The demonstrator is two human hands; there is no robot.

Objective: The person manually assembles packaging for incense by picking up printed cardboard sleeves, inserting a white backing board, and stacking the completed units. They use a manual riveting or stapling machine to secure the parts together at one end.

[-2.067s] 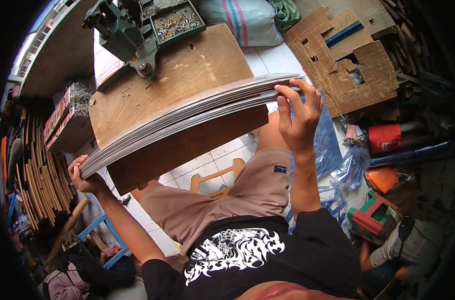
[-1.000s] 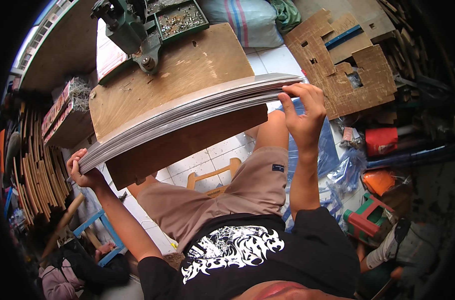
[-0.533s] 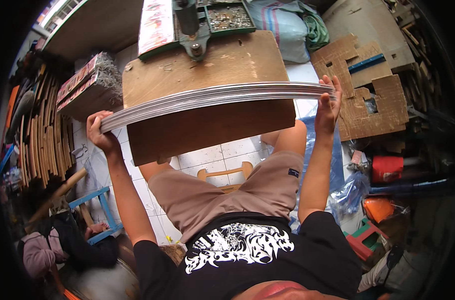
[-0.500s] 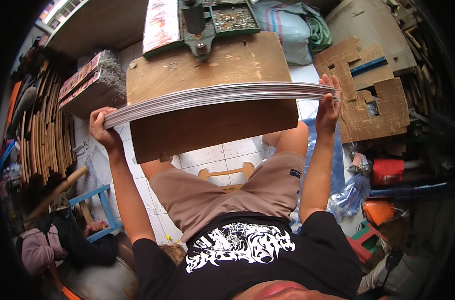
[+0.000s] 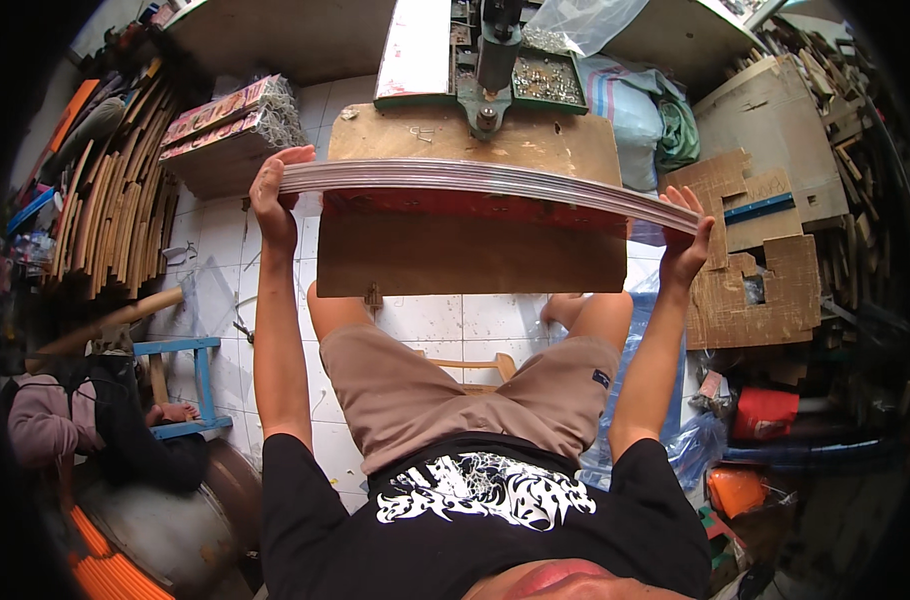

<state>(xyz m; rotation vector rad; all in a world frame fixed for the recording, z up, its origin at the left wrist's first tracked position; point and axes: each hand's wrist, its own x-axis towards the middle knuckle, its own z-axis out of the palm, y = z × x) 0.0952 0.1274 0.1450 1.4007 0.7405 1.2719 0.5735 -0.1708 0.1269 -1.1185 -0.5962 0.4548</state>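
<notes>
A long stack of thin sheets is held edge-on above the wooden bench top. Its pale layered edges face up, and a reddish printed face shows along its lower side. My left hand closes around the left end, with the fingers partly hidden behind it. At the right end, my right hand grips the other edge, fingertips showing beyond the stack. Behind the stack stands a dark hand press, its foot at the far edge of the bench. A few small wire pieces lie on the wood.
Green trays of small metal parts flank the press. Tied printed bundles stand at the far left, near leaning wooden boards. Cut cardboard and a filled sack are right. Another person sits lower left.
The stack has swung from lower at its left end to lower at its right, and more of its red face shows. Both hands keep hold. The view has shifted too.
</notes>
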